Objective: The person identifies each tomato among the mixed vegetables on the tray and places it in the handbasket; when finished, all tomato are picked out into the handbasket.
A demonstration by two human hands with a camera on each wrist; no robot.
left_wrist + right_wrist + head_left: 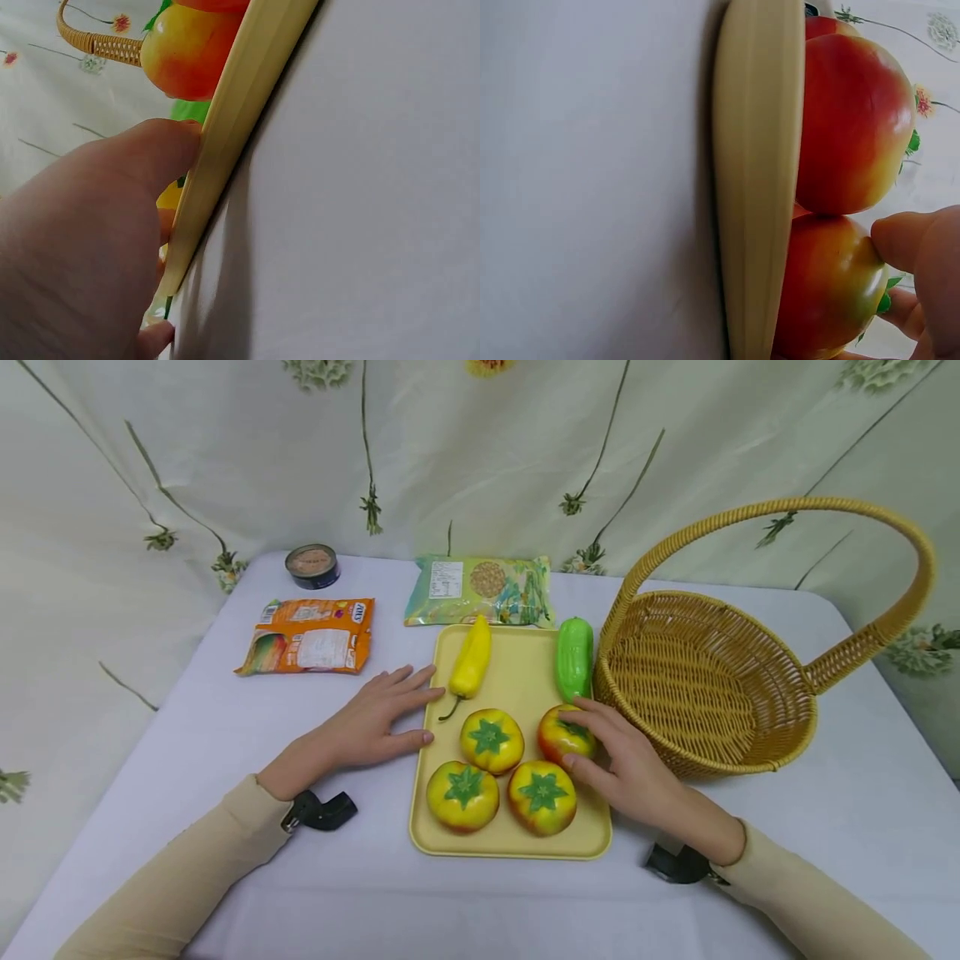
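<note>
On the yellow tray (525,656) are several red-and-yellow toy tomatoes with green star-shaped tops, a yellow pepper (471,662) and a green cucumber-like vegetable (574,658). My right hand (626,760) grips the upper right tomato (558,739), thumb on the near side and fingers over the far side. In the right wrist view, the thumb touches that tomato (825,281) beside another tomato (859,124). My left hand (378,718) lies with spread fingers against the tray's left edge. In the left wrist view its thumb touches the tray's rim (225,135).
A wicker basket (802,752) with a tall handle stands right of the tray. Behind the tray lies a green food packet (517,585). An orange packet (307,635) and a small open tin (312,566) are at the back left. A floral cloth hangs behind the table.
</note>
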